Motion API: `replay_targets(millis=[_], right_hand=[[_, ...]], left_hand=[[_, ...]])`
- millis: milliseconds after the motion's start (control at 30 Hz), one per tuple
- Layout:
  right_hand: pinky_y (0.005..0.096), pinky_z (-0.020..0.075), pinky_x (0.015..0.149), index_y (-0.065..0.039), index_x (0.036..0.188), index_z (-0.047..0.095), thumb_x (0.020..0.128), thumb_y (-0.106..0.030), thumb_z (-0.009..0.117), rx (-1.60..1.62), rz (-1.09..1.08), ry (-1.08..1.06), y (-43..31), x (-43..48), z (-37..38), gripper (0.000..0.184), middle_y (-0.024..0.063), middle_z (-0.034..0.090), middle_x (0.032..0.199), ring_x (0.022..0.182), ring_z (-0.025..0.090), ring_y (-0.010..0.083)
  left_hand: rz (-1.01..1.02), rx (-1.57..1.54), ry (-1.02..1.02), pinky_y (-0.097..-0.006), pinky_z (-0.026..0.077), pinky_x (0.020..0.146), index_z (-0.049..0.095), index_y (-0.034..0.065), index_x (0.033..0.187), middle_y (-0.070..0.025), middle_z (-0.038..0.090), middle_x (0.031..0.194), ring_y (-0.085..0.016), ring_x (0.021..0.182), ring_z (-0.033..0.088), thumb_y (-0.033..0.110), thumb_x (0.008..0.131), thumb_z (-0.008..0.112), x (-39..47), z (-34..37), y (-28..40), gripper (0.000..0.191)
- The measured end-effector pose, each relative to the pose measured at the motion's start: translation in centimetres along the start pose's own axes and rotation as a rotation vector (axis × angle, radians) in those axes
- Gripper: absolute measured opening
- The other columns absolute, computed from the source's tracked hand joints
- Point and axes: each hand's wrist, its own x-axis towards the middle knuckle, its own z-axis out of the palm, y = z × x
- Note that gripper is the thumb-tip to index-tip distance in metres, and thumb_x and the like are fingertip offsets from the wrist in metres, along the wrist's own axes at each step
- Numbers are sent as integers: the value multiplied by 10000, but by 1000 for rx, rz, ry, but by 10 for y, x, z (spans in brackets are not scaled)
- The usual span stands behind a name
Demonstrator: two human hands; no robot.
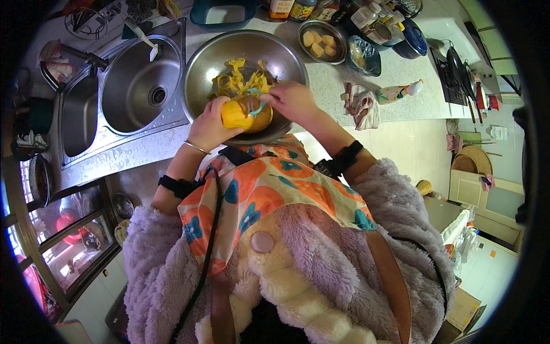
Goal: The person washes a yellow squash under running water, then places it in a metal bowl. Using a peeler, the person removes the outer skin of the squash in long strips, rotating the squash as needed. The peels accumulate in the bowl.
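Observation:
My left hand (213,122) grips a partly peeled mango (237,116) by its left side, over the near part of a large steel bowl (197,64). The fruit is bright yellow where bare and brownish-orange where skin remains on the right. A light-blue peeler (258,107) lies against that skin, and my right hand (293,101) is closed around its handle, mostly hidden by the fingers. Beyond the fruit, curled yellow peel strips (236,77) lie in the bowl.
A double steel sink (133,94) adjoins the bowl on the left. To the right are a small metal bowl (303,35) of pale chunks, a dark container (365,56) with plastic wrap, a striped cloth (363,105) and a spray bottle (397,93). Bottles (303,9) line the back.

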Motion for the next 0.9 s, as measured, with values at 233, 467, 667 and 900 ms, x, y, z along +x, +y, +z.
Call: replay_targets(millis=[233,467,667,900], right_hand=[[410,476,593,-112,671,637,875,-516,487,-151,-53,-93,-3,9,14,477,100,601,672,679,605,293],[411,490,588,-112,691,654,883,-532,466,-361,15,-239,40,-8,-22,498,83,616,683,670,613,287],[424,489,582,-123,706,657,882,-569,437,-260,-36,-228,-5,18,-2,527,87,620,688,691,621,296],[409,493,610,-121,721,661,883,-569,427,-269,-24,-289,21,13,-10,531,80,623,697,712,622,292]], left_hand=[[-86,-1,-70,-411,458,916,409,140,1311,-166,514,1253,-359,1112,538,378,654,781,-1,-7,9,792],[-73,-24,-78,-398,446,940,415,131,1319,-160,504,1273,-345,1137,527,349,656,782,1,-8,3,789],[-52,-1,-49,-409,475,885,431,150,1289,-154,527,1233,-352,1059,571,364,640,787,3,-5,0,771],[-63,-71,-83,-387,434,952,419,120,1307,-164,513,1258,-347,1141,521,298,641,802,3,-7,-1,788]])
